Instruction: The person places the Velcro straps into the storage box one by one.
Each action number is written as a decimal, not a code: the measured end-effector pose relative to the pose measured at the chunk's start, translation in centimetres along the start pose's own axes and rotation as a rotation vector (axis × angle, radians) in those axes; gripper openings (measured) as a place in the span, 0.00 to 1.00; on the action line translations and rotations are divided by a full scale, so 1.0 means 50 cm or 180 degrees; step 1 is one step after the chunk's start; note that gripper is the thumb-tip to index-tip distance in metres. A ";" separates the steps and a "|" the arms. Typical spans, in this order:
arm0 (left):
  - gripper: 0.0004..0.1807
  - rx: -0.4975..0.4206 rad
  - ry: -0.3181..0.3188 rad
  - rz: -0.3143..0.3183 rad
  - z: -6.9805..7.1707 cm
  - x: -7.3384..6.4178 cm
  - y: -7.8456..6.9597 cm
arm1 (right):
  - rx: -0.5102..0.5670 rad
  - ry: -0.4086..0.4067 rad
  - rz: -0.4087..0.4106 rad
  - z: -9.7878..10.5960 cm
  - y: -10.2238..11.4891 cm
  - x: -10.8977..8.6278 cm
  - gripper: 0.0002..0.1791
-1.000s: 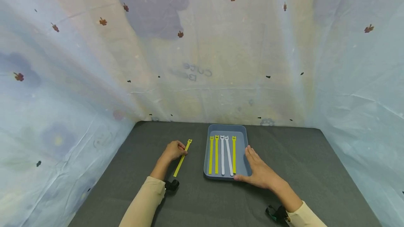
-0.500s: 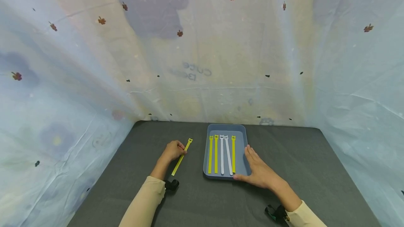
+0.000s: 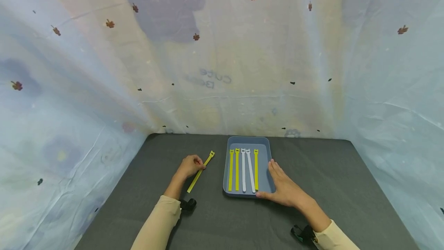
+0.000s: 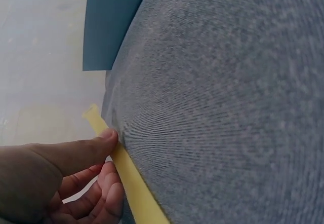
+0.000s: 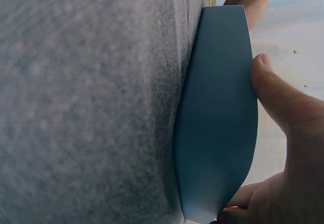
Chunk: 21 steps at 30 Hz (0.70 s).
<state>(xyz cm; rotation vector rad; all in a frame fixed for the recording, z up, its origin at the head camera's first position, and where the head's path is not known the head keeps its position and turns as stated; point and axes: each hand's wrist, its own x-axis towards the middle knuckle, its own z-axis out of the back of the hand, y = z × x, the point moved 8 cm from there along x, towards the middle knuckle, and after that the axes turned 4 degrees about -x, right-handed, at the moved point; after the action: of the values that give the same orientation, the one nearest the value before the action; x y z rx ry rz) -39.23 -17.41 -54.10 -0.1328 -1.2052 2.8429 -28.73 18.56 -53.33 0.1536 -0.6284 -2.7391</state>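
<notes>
My left hand (image 3: 191, 166) pinches a yellow cable tie (image 3: 209, 159) between thumb and fingers, left of the tray. Its slotted head points away to the right and its tail hangs toward me; the left wrist view shows the thumb laid over the yellow strap (image 4: 137, 191). Around the near right corner of the blue-grey tray (image 3: 251, 141) rests my right hand (image 3: 286, 189), fingers straight along the right side and thumb at the near rim. Inside the tray lie two yellow ties (image 3: 237, 173), two white ties (image 3: 243, 173) and another yellow tie (image 3: 256, 173), heads at the far end.
Dark grey cloth (image 3: 208, 219) covers the table beneath everything. A pale patterned curtain (image 3: 222, 115) hangs behind the far edge and at both sides. Black straps (image 3: 188, 205) sit around both wrists.
The held yellow tie has turned slightly clockwise, its head moving right and its tail left. Left hand, right hand and tray stay nearly in place.
</notes>
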 end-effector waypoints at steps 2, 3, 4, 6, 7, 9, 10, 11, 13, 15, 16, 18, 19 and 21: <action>0.10 -0.0019 0.0022 -0.0026 0.002 -0.001 -0.001 | 0.0018 0.0015 0.0016 -0.001 0.000 -0.001 0.76; 0.10 -0.0031 0.0031 -0.0033 0.003 -0.002 -0.001 | 0.0021 0.0018 0.0028 -0.001 0.001 -0.001 0.76; 0.09 -0.0045 0.0037 -0.0035 0.005 -0.003 -0.003 | 0.0019 0.0026 0.0025 -0.001 0.001 0.000 0.76; 0.09 -0.0058 0.0030 -0.0076 0.008 -0.004 -0.010 | 0.0002 0.0028 0.0023 -0.001 0.001 0.000 0.76; 0.09 -0.0073 0.0024 -0.0084 0.011 -0.005 -0.014 | 0.0006 0.0030 0.0020 -0.001 0.002 0.000 0.76; 0.09 -0.0113 0.0034 -0.0102 0.013 -0.006 -0.019 | -0.0010 0.0028 0.0012 0.000 0.002 0.001 0.76; 0.09 -0.0145 0.0041 -0.0117 0.013 -0.006 -0.022 | -0.0012 0.0031 0.0001 0.001 0.003 0.001 0.76; 0.09 -0.0176 0.0050 -0.0131 0.014 -0.006 -0.026 | -0.0006 0.0023 0.0006 0.002 0.003 0.001 0.76; 0.09 -0.0252 0.0068 -0.0128 0.014 -0.007 -0.032 | 0.0007 0.0017 0.0015 0.003 0.003 0.000 0.76; 0.09 -0.0340 0.0086 -0.0143 0.015 -0.009 -0.041 | 0.0009 0.0026 0.0012 0.002 0.003 0.000 0.76; 0.09 -0.0379 0.0094 -0.0144 0.015 -0.009 -0.045 | 0.0011 0.0028 0.0015 0.002 0.003 -0.001 0.76; 0.09 -0.0444 0.0107 -0.0176 0.016 -0.011 -0.055 | 0.0013 0.0025 0.0033 0.002 0.003 -0.002 0.76; 0.09 -0.0476 0.0114 -0.0188 0.016 -0.011 -0.060 | 0.0011 0.0020 0.0037 0.003 0.003 -0.003 0.76; 0.08 -0.0533 0.0118 -0.0229 0.017 -0.013 -0.070 | -0.0017 0.0002 0.0055 0.003 0.003 -0.003 0.75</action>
<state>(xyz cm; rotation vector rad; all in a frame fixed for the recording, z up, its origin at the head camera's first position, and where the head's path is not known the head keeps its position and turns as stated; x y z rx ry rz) -38.63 -15.62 -50.95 -0.1449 -1.4093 2.6644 -28.56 18.54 -53.11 0.1473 -0.6193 -2.7239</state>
